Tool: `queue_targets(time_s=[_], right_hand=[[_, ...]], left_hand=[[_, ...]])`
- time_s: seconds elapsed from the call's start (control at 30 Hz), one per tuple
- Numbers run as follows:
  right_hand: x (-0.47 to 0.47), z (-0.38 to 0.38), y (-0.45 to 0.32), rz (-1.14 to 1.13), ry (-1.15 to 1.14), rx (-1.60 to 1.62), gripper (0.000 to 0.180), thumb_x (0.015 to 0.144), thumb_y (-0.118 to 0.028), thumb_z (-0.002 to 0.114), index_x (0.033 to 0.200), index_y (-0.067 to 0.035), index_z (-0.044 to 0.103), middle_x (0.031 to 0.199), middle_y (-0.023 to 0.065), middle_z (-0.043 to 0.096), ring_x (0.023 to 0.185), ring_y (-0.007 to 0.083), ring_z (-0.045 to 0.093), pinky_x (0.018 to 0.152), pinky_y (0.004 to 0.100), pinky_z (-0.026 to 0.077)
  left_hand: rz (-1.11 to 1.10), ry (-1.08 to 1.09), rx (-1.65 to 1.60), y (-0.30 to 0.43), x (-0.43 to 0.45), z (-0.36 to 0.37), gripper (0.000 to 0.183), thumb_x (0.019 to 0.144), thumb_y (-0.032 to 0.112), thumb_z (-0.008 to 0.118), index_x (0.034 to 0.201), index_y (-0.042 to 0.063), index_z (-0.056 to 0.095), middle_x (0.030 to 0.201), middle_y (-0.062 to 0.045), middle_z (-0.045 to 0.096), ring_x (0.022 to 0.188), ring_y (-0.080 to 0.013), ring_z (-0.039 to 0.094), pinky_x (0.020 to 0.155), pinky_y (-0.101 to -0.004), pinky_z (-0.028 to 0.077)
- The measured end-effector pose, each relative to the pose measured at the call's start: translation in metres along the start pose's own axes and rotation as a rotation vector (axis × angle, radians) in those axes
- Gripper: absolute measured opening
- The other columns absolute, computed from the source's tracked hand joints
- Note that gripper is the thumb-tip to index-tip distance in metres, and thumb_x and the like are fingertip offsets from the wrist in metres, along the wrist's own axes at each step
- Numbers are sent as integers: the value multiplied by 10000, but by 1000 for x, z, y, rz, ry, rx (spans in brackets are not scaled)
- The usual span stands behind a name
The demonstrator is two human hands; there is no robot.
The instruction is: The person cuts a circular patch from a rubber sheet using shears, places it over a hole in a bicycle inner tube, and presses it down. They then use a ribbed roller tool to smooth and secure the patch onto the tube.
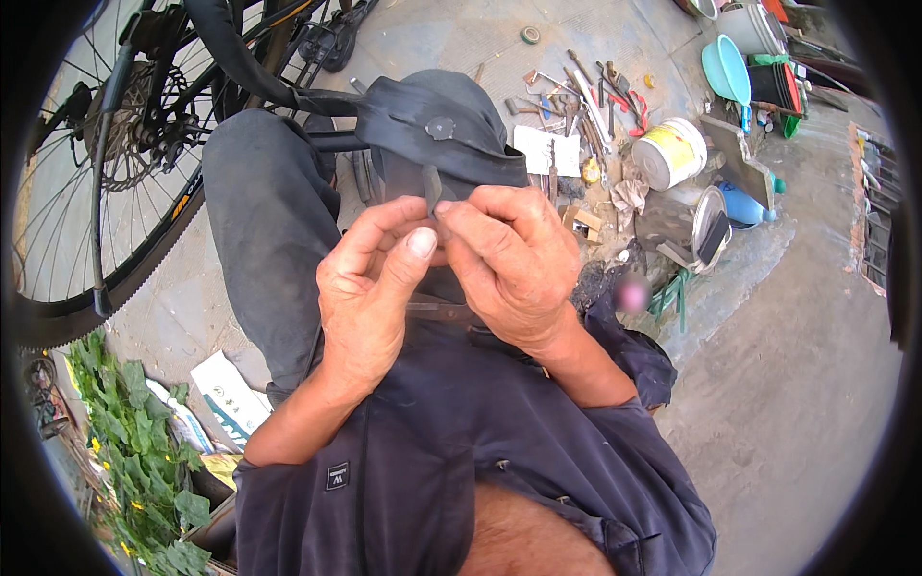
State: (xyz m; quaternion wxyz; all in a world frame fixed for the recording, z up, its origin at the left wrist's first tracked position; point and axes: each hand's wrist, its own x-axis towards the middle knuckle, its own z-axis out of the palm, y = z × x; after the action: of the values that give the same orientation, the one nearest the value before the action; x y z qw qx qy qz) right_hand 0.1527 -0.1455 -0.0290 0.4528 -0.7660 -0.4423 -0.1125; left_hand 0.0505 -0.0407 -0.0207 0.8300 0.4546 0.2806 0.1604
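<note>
My left hand [371, 288] and my right hand [511, 266] meet fingertip to fingertip in front of my lap. Between them a small, thin dark strip [432, 186], apparently rubber, points away from me; its lower end is pinched and partly hidden by the fingers. Just beyond, a black bicycle inner tube [403, 108] lies flattened over my knee. On its upper face is a round dark patch [440, 129]. The tube runs left towards the bicycle wheel [137, 151], which has a disc brake rotor.
Hand tools [576, 108] lie scattered on the ground ahead to the right, near a white bucket [670, 153]. A roll of tape [530, 34] is farther off. A turquoise basin [726, 70] stands at the upper right. Leafy plants [137, 432] are at lower left.
</note>
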Motion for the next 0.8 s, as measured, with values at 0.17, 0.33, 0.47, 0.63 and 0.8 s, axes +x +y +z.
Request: queue_targets(time_s=[0.17,0.33,0.47,0.63,0.8], right_hand=[[-4,9,-8,-27,9,-64,345,637,-1,775,970,-64,709,873,36,603,682,192,562,535,295,462],[-1,7,-16,65,-46,31,299,702,31,780,984,-40,709,865,75,617,652,183,581,564,296,465],[4,-6,-19,307,22,150,219,793,-8,761,1003,-29,705,909,76,636,660,123,587,580,243,469],[11,-6,-7,585,-112,495,173,834,-36,745,998,-17,695,899,54,656,653,50,558,537,207,435],[22,-13,-13,1089,-191,785,113,901,-114,690,897,-2,673,649,0,580,548,24,509,486,182,392]], left_hand=[[-35,53,-41,-4,-1,-5,254,971,118,607,1178,-31,602,977,-83,678,859,-123,648,781,-277,544],[-79,59,-64,0,7,-9,150,988,118,563,1041,-2,636,877,-22,652,758,-86,607,691,-228,510],[-142,75,-16,7,9,-10,197,969,145,546,941,-16,655,755,-88,671,643,-144,649,644,-251,526],[-165,10,59,7,11,-14,198,947,159,555,907,-6,656,719,-82,666,620,-139,641,621,-251,504],[-148,10,62,9,11,-12,200,955,150,550,934,-13,663,794,-82,682,639,-135,642,632,-255,514]])
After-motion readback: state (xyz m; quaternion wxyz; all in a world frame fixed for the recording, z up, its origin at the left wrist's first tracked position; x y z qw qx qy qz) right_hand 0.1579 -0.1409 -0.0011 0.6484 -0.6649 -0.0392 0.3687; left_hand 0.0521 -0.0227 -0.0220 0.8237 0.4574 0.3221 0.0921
